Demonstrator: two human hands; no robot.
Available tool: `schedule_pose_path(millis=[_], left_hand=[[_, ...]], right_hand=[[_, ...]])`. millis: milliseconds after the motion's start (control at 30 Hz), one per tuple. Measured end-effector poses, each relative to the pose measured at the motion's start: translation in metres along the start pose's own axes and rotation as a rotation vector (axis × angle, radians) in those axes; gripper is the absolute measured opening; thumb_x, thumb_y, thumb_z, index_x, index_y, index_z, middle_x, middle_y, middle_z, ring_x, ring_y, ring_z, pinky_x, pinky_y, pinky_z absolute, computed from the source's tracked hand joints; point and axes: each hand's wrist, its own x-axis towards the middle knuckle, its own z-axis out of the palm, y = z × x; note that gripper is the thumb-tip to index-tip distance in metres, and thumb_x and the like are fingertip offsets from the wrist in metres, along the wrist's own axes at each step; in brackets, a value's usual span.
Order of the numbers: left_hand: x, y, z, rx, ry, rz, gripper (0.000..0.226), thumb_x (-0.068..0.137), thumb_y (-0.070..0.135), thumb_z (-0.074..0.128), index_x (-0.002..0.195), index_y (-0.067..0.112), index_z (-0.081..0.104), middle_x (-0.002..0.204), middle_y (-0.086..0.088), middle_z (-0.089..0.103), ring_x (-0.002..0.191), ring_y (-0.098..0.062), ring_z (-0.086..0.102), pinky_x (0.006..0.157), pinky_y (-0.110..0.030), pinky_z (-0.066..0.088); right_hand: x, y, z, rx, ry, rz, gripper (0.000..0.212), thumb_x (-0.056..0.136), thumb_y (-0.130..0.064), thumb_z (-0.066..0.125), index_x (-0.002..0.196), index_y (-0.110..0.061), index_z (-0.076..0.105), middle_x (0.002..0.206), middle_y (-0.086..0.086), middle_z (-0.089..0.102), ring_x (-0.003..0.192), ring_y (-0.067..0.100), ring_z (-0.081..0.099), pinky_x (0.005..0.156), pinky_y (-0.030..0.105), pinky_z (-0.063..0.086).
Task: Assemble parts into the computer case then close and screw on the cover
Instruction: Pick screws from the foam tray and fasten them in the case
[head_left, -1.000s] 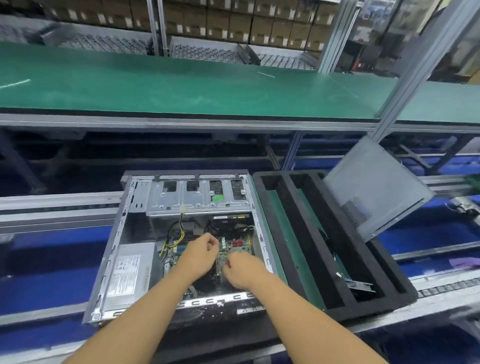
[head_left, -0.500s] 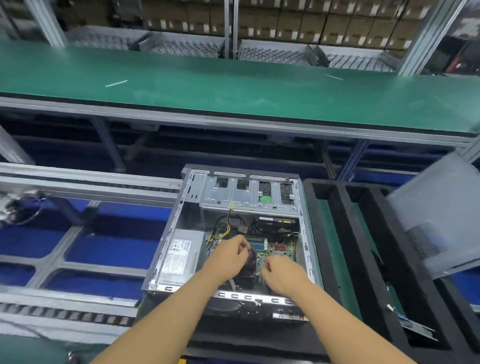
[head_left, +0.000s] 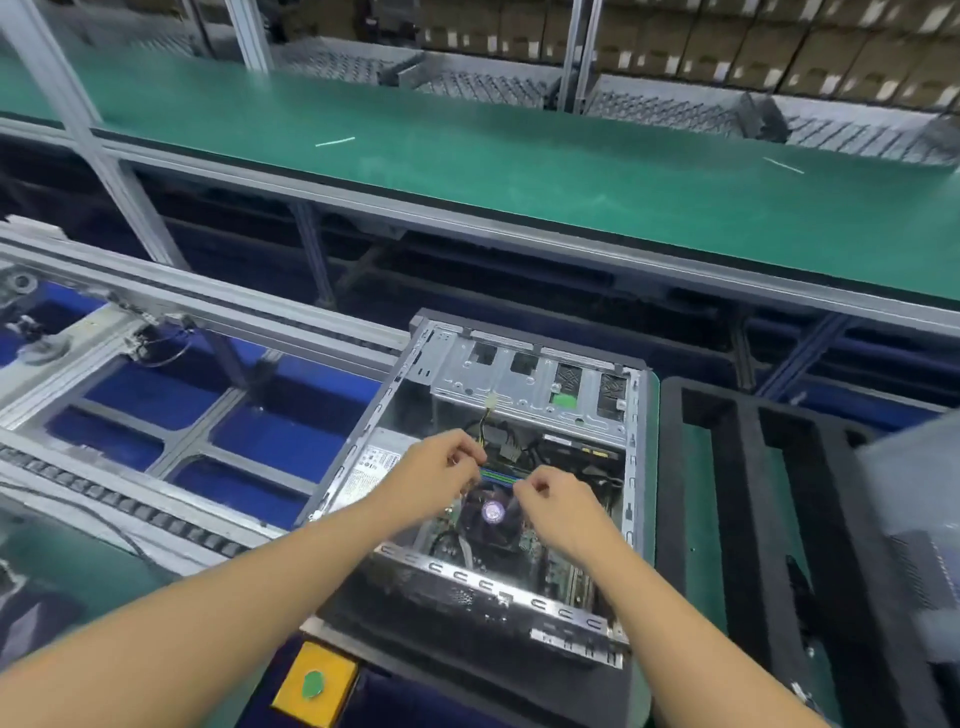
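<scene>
Backdrop: long green conveyor belt (head_left: 519, 171) across the far side.
Case: open silver metal computer case (head_left: 519, 384) at near centre, just left of a black foam tray (head_left: 727, 519).
Left hand (head_left: 441, 467): inside the case, fingers curled in a pinch; I cannot tell on what.
Right hand (head_left: 561, 512): just beside it, likewise curled, over the round black cooler fan (head_left: 492, 512).

Cover panel (head_left: 914, 467) blurred, cut off at right, motherboard (head_left: 563, 579) partly hidden
</scene>
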Motion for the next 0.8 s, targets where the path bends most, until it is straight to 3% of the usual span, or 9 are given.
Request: schedule_pose_path(millis=[100,167,300,367,500,600,700,800], left_hand=[[-0.011,0.000,-0.019,-0.131,0.097,-0.044,0.016,0.093,0.015,0.056,0.094,0.028,0.065,0.083,0.007,0.073,0.072,-0.006,0.070,0.057,-0.017,0.045],[-0.022,-0.005,-0.027,-0.238,0.156,-0.068,0.015,0.092,0.010,0.057,0.095,0.022,0.066,0.084,0.003,0.072,0.065,-0.002,0.067,0.053,-0.013,0.044],[-0.046,-0.024,-0.047,-0.408,0.253,-0.127,0.016,0.093,0.008,0.054,0.096,0.020,0.065,0.085,0.003,0.069,0.062,-0.004,0.062,0.050,-0.017,0.044],[-0.059,-0.041,-0.059,-0.441,0.286,-0.134,0.018,0.093,0.010,0.050,0.095,0.022,0.064,0.084,0.004,0.070,0.065,-0.008,0.062,0.055,-0.023,0.047],[-0.087,-0.085,-0.098,-0.423,0.321,-0.141,0.020,0.088,0.019,0.054,0.086,0.037,0.064,0.082,0.008,0.071,0.072,-0.012,0.066,0.066,-0.036,0.057],[-0.106,-0.114,-0.130,-0.403,0.326,-0.122,0.022,0.083,0.026,0.057,0.079,0.046,0.065,0.081,0.014,0.071,0.077,-0.012,0.068,0.069,-0.036,0.057],[-0.121,-0.140,-0.158,-0.436,0.335,-0.130,0.018,0.083,0.022,0.057,0.082,0.039,0.066,0.079,0.014,0.072,0.079,-0.013,0.069,0.068,-0.036,0.054],[-0.137,-0.171,-0.184,-0.484,0.364,-0.153,0.019,0.087,0.016,0.058,0.086,0.033,0.066,0.079,0.010,0.072,0.076,-0.018,0.068,0.066,-0.034,0.055]], right_hand=[[-0.001,-0.022,-0.002,-0.042,-0.020,-0.047,0.025,0.102,-0.042,0.047,0.097,-0.024,0.064,0.088,0.000,0.074,0.076,0.022,0.070,0.067,0.030,0.051],[-0.002,-0.038,-0.001,-0.092,-0.025,-0.089,0.026,0.102,-0.042,0.048,0.094,-0.024,0.063,0.087,0.000,0.073,0.081,0.023,0.071,0.067,0.029,0.050],[0.000,-0.089,0.013,-0.107,-0.018,-0.196,0.022,0.101,-0.039,0.051,0.086,-0.028,0.061,0.079,-0.004,0.071,0.064,0.020,0.066,0.058,0.030,0.049],[-0.003,-0.114,0.032,-0.088,-0.020,-0.247,0.021,0.099,-0.037,0.054,0.085,-0.026,0.065,0.074,-0.006,0.071,0.067,0.016,0.067,0.059,0.027,0.049],[-0.018,-0.150,0.091,0.021,-0.093,-0.289,0.020,0.094,-0.035,0.055,0.083,-0.022,0.065,0.069,-0.010,0.071,0.053,0.001,0.059,0.051,0.021,0.047],[-0.025,-0.175,0.136,0.185,-0.112,-0.270,0.018,0.097,-0.024,0.058,0.080,-0.020,0.065,0.061,-0.008,0.067,0.049,0.001,0.055,0.046,0.015,0.043],[-0.028,-0.200,0.176,0.281,-0.112,-0.224,0.020,0.096,-0.024,0.060,0.076,-0.024,0.067,0.062,-0.008,0.066,0.053,0.003,0.055,0.049,0.014,0.043],[-0.036,-0.214,0.213,0.359,-0.129,-0.183,0.015,0.086,-0.037,0.063,0.078,-0.026,0.069,0.068,-0.006,0.067,0.059,0.008,0.056,0.056,0.020,0.044]])
